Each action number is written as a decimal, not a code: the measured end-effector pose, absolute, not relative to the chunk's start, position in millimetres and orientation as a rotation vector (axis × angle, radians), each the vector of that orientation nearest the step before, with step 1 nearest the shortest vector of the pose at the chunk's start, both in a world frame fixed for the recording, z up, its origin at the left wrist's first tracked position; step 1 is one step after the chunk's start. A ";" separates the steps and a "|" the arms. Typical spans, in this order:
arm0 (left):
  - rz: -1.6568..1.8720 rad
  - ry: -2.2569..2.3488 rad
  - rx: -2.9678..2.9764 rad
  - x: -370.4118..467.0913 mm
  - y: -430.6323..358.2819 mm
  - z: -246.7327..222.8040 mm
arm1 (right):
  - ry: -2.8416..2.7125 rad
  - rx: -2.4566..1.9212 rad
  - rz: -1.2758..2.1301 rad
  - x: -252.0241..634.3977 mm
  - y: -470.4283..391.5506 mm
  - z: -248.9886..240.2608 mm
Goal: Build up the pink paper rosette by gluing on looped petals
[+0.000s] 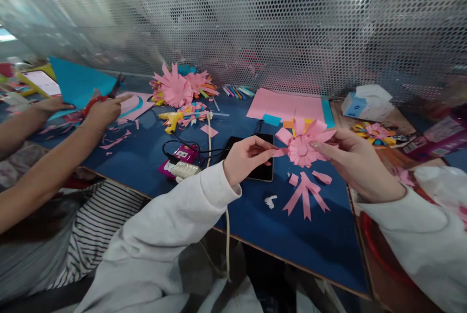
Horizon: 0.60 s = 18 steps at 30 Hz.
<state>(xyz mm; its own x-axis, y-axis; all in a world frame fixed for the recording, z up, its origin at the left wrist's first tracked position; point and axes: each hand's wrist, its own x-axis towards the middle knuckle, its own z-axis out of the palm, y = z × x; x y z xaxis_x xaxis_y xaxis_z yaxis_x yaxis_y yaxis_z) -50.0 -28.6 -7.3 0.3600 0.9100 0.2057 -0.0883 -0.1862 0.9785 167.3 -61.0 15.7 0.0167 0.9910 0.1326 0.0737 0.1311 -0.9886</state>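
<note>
A pink paper flower with a pleated round centre and looped petals is held up over the blue table. My left hand pinches a pink strip at the flower's left side. On the opposite side, my right hand grips the flower's right edge between thumb and fingers. Below it on the table lie a fan of notched pink strips and a small pink loop. Behind my left hand lies a dark phone, partly covered.
At the left, another person's hands hold red-handled scissors and blue paper. A yellow glue gun, cables, a purple box and a white earbud lie on the table. A tissue box stands right.
</note>
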 end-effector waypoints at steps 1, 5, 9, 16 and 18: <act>1.086 0.786 1.469 -49.9 -28.7 -7.5 | -1.319 -1.165 1.060 167.5 -60.6 13.9; 1.109 0.782 1.462 -49.8 -29.0 -7.7 | -1.381 -1.179 1.003 168.1 -59.1 8.5; 1.103 0.787 1.470 -50.0 -29.0 -7.2 | -1.413 -1.201 0.956 167.9 -58.3 7.1; 1.109 0.790 1.444 -49.2 -29.0 -7.6 | -1.398 -1.170 0.991 164.9 -59.7 9.1; 1.100 0.794 1.464 -49.3 -29.3 -6.8 | -1.401 -1.170 0.999 164.5 -59.8 9.3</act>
